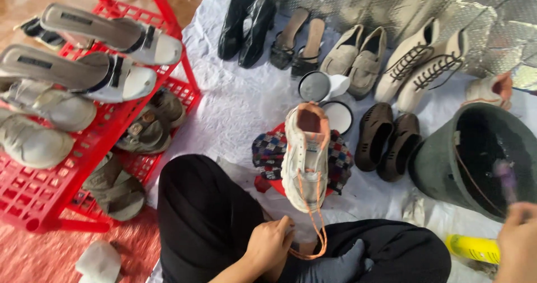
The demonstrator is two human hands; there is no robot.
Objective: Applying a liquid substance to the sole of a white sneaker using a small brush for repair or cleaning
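Sneaker [305, 158], white with orange laces, on checkered cloth [268, 151] just beyond left hand [270, 244], which pinches its lace loop; right hand [517, 241], well right beside grey bucket [447, 165], grips a blurred brush [505, 178].

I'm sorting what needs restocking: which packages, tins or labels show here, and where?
Yellow bottle: lying on the sheet near the right hand, rounded.
Round tin: open, beside its lid, behind the sneaker; dark rims, pale insides.
Insole labels: small dark rectangles on the grey sandals, red rack.
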